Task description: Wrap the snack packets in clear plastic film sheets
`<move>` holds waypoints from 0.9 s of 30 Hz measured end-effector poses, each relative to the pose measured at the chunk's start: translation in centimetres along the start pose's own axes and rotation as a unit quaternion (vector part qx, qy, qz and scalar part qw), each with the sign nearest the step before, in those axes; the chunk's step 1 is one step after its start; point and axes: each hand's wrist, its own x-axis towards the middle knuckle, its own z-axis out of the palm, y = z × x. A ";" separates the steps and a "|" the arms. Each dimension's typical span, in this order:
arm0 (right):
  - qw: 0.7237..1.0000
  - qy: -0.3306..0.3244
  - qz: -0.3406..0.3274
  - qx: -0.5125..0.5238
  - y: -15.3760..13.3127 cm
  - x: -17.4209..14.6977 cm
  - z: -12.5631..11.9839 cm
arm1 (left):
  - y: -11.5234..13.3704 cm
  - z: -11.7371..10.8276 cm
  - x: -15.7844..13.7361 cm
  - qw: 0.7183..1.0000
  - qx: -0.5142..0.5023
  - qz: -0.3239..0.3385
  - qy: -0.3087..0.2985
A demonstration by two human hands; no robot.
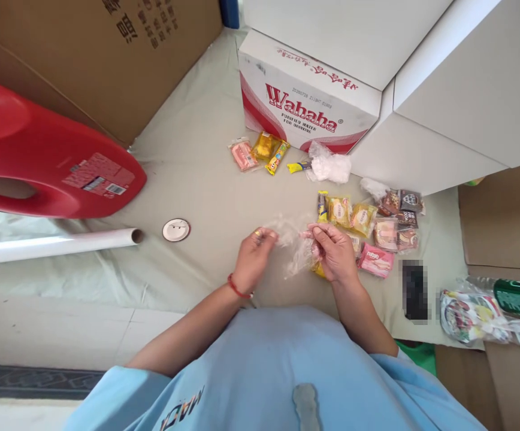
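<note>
Here, above a pale cloth (206,197), a left hand (255,251) and a right hand (332,248) each pinch a clear plastic bag (302,254) between thumb and fingers, seemingly from both sides so the flimsy film stays spread. Wrapped snacks (363,218) lie bunched at the bag's three o'clock, likely for easy reach; a pink packet (375,261) among them appears to read "nabati." At twelve o'clock, a carton (309,102) reads "Wahaha" and "Purified Water for Drinking."
</note>
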 end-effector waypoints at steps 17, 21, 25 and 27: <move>0.988 -0.079 -0.095 -0.093 2.0 -1.8 -1.7 | 2.1 -5.6 0.7 0.905 0.315 0.287 -0.005; 0.989 -0.088 -0.091 -0.074 1.8 -1.1 -1.9 | 2.5 -4.9 3.6 0.870 0.366 0.306 -0.125; 0.995 0.032 -0.067 0.064 1.7 0.6 -2.0 | 5.5 -5.3 5.7 0.832 0.380 0.387 -0.115; 0.986 0.069 -0.072 0.131 1.4 1.2 -2.2 | 7.3 -5.7 5.0 0.797 0.386 0.460 -0.059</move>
